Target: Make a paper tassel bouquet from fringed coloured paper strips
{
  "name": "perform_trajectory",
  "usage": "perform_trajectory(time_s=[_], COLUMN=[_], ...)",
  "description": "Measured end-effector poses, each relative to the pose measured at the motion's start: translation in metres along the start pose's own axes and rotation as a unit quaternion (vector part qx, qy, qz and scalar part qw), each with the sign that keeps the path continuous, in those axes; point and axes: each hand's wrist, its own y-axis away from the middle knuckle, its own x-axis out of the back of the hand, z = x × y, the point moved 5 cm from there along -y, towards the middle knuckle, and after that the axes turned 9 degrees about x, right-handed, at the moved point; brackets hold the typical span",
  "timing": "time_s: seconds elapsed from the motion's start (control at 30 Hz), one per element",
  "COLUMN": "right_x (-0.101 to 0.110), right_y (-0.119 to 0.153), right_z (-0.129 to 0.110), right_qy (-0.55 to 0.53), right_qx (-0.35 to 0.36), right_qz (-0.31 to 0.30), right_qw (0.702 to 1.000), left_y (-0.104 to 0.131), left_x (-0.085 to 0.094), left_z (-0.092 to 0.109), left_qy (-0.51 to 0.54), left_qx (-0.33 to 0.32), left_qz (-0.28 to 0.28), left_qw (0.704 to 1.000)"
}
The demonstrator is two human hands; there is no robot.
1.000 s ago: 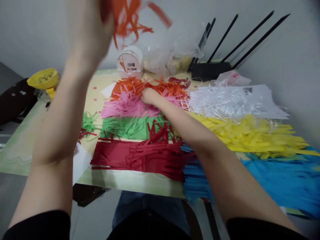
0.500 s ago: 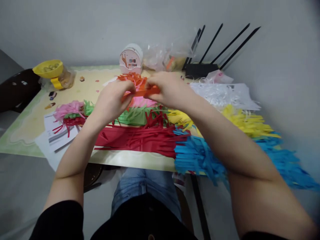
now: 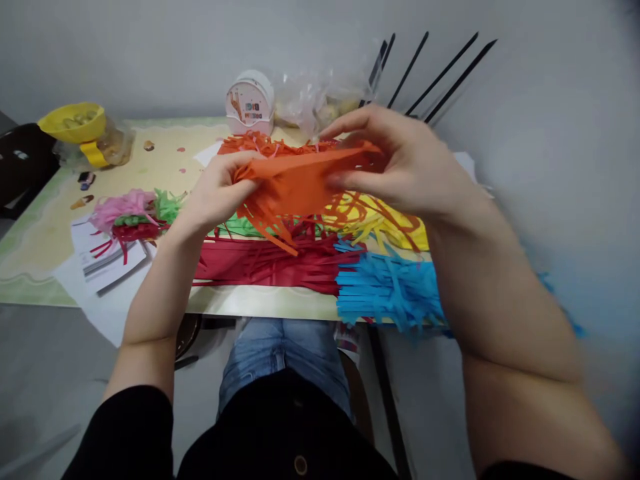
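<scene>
Both my forearms reach forward over the surface, elbows out to the lower corners. My left hand pinches the left end of the orange fringed paper; my right hand arches round its right end, thumb and fingers apart, and I can't tell whether it is closed on it. Below lie red fringe and, lower right of centre, blue fringe. A yellow bowl sits upper left, black antennas upper right against a grey wall. The orange paper hangs mid-frame, raised and slightly blurred, its loose strips drooping.
</scene>
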Motion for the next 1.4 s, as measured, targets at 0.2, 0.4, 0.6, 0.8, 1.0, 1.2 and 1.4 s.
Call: perform_trajectory(time_s=[0.2, 0.4, 0.6, 0.8, 1.0, 1.2, 1.4], right_x=[-0.001, 0.003, 0.007, -0.009, -0.001, 0.004, 0.009], right_y=[0.015, 0.028, 0.03, 0.024, 0.026, 0.025, 0.021], right_z=[0.004, -0.004, -0.015, -0.021, -0.028, -0.032, -0.038], right_qy=[-0.007, 0.03, 0.006, 0.002, 0.132, 0.161, 0.227], right_qx=[0.002, 0.026, 0.047, 0.04, 0.047, 0.09, 0.003], right_qz=[0.016, 0.055, 0.098, 0.022, 0.023, 0.086, 0.058], right_qw=[1.0, 0.998, 0.994, 0.999, 0.99, 0.979, 0.972], left_y=[0.009, 0.019, 0.016, 0.0, 0.002, 0.005, 0.002], left_x=[-0.001, 0.018, 0.032, -0.006, -0.028, -0.055, -0.1], left_z=[0.001, -0.002, -0.014, 0.021, 0.027, 0.024, 0.021], left_qy=[-0.047, -0.026, 0.055, 0.053, 0.0, -0.037, 0.002], left_qx=[-0.012, -0.03, -0.026, -0.031, -0.042, -0.2, -0.211], left_qz=[-0.002, -0.031, -0.227, -0.236, -0.204, -0.039, 0.073], left_qw=[0.999, 0.999, 0.972, 0.97, 0.978, 0.978, 0.975])
